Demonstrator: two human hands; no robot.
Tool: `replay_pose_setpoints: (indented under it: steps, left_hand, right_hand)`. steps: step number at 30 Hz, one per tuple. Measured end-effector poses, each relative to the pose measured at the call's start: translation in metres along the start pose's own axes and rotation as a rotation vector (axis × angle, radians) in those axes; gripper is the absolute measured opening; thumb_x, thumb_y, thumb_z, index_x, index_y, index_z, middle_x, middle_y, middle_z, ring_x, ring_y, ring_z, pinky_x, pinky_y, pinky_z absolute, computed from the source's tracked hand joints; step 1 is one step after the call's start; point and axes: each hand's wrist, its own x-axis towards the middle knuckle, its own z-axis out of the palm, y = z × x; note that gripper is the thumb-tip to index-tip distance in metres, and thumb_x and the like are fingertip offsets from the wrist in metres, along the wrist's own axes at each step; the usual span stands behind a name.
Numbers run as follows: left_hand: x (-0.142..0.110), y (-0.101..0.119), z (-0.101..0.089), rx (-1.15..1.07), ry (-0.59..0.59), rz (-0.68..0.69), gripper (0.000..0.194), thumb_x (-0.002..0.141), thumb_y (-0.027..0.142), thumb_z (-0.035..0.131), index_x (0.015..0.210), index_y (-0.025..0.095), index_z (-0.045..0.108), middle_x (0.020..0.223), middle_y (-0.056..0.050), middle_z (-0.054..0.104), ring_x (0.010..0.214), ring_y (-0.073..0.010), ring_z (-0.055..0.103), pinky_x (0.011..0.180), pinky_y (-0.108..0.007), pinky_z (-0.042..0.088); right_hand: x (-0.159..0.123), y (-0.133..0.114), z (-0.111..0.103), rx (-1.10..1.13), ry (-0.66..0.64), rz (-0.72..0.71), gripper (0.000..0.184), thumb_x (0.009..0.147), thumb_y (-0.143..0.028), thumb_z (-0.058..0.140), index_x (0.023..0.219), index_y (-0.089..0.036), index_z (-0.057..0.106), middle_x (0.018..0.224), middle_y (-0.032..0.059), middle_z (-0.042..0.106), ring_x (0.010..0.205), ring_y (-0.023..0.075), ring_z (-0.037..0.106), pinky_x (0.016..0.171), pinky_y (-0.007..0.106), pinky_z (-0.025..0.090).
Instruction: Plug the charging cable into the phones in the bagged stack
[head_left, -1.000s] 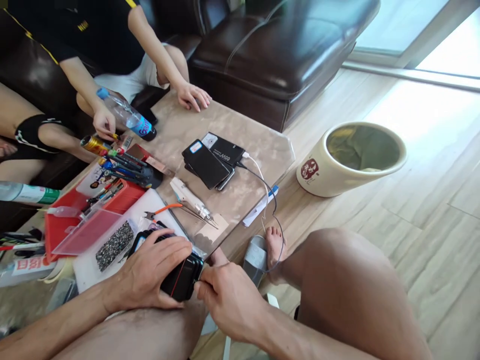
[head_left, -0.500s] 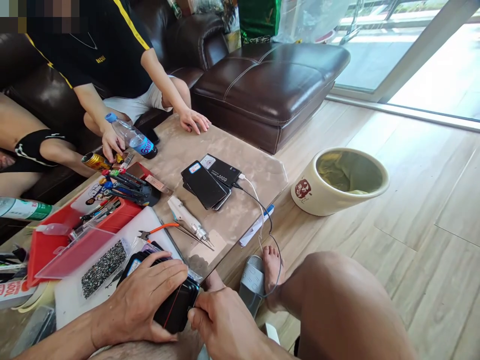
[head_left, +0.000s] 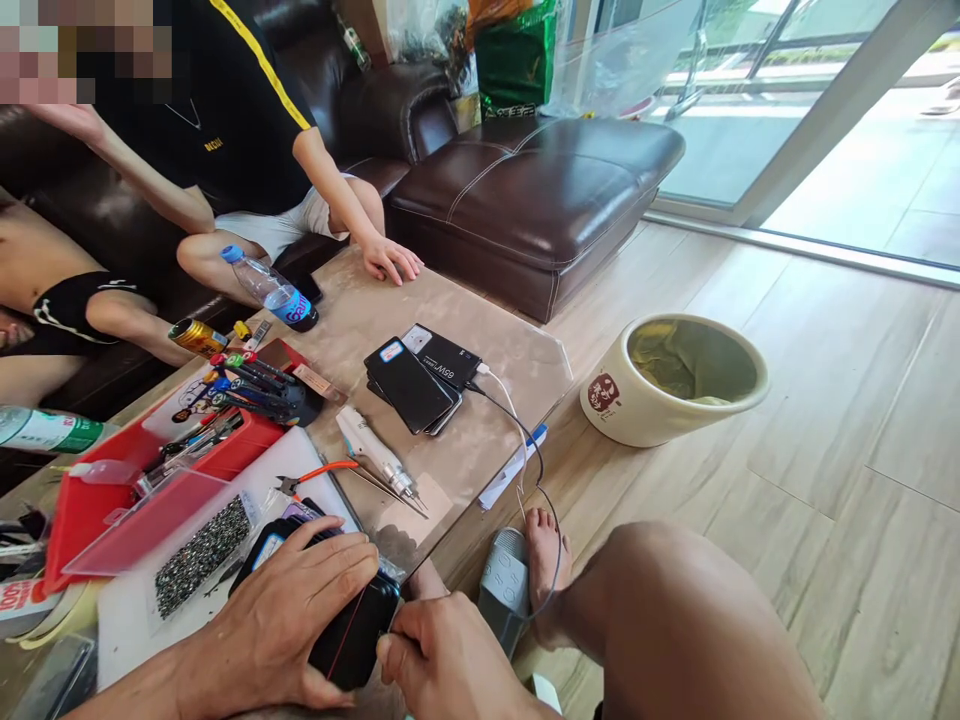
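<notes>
Both our hands work at the near table [head_left: 480, 455] edge: our left hand [head_left: 289, 610] lies curled over a stack of black phones [head_left: 349, 635], gripping it, while our right hand [head_left: 442, 660] pinches closed against the stack's end, beside the pliers [head_left: 311, 473].

The other person's hand has let go of the water bottle [head_left: 271, 289].
</notes>
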Motion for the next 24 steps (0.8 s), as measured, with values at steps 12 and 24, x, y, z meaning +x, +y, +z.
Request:
replay_pose_setpoints:
  steps: [12, 24]
  left_hand:
    - [0.0021, 0.0002, -0.0009, 0.001, -0.004, 0.012, 0.075, 0.068, 0.048, 0.079, 0.135, 0.024, 0.053, 0.122, -0.006, 0.074, 0.113, -0.0294, 0.070, 0.119, -0.048, 0.038]
    - [0.0004, -0.0020, 0.0016, -0.006, 0.001, 0.008, 0.077, 0.069, 0.057, 0.081, 0.133, 0.024, 0.054, 0.121, -0.004, 0.074, 0.114, -0.0283, 0.069, 0.122, -0.044, 0.031]
  right_hand:
    - [0.0016, 0.0037, 0.0009, 0.003, 0.022, -0.022, 0.015, 0.087, -0.021, 0.068, 0.076, -0.022, 0.078, 0.081, 0.0048, 0.069, 0.101, 0.0241, 0.062, 0.070, 0.027, 0.042]
    - [0.0009, 0.0015, -0.0003, -0.010, 0.026, -0.019, 0.015, 0.088, -0.022, 0.069, 0.077, -0.021, 0.079, 0.084, 0.0050, 0.070, 0.096, 0.0224, 0.062, 0.068, 0.027, 0.040]
